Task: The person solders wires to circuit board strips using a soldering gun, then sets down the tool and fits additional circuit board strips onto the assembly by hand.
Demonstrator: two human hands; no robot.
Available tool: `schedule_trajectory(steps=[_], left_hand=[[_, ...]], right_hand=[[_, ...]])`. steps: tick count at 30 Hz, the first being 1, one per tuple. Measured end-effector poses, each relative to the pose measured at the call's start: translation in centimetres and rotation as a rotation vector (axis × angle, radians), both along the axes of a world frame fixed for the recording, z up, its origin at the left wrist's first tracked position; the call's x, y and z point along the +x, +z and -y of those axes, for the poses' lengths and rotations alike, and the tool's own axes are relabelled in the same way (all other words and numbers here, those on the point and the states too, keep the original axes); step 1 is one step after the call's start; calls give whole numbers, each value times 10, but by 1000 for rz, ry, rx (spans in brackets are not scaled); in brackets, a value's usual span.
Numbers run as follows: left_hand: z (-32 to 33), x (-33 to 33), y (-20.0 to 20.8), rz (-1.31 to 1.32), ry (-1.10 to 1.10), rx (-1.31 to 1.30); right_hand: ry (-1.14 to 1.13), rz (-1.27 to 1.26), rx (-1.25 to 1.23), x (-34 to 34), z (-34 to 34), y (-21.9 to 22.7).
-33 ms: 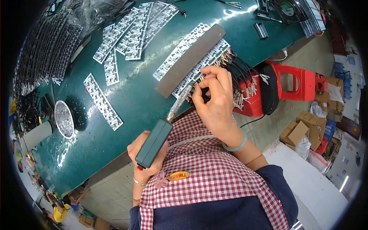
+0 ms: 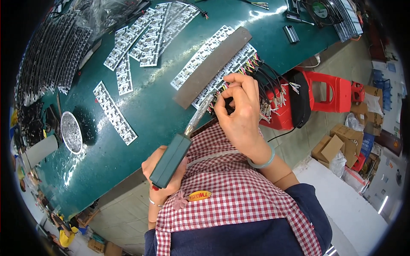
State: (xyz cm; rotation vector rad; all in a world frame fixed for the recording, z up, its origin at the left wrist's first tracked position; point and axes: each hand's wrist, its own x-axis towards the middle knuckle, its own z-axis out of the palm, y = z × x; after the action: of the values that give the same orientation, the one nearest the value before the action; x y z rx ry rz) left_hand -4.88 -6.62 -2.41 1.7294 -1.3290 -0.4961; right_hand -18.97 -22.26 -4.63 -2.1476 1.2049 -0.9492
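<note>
The soldering iron (image 2: 171,160) extends diagonally from the front of the green table (image 2: 149,102) to the lower edge of the circuit boards (image 2: 203,53). Its handle is dark green, box-shaped and straight-sided; a small red part shows at the rear end. The shaft is narrow, silver and mottled. The left hand (image 2: 176,181) grasps the handle, fingers wrapped around it.

The circuit boards are white with dark, regularly repeated component patterns. They lie on the table, aligned diagonally. A flat brown bar (image 2: 213,70) rests lengthwise across them, leaving a board strip exposed on each side.

Cables (image 2: 273,81) extend from the lower right edge of the boards. Their sheaths are black; thin red, yellow and other coloured conductors show at the board end, and pale tips at the free end.

The right hand (image 2: 242,112) is at this edge, beside the shaft, with thumb and index finger bent toward each other. Whether the fingertips grip a conductor cannot be determined.
</note>
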Motion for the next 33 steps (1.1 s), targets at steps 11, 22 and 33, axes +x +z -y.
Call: schedule_trajectory(steps=[11, 22, 33], left_hand=[[-24, -5, -9, -237, 222, 46], [-24, -5, -10, -183, 187, 41], [-25, -4, -13, -173, 175, 53]], right_hand=[[18, 62, 55, -5, 0, 0], [-11, 273, 61, -7, -5, -3], [-28, 255, 53, -6, -6, -4]])
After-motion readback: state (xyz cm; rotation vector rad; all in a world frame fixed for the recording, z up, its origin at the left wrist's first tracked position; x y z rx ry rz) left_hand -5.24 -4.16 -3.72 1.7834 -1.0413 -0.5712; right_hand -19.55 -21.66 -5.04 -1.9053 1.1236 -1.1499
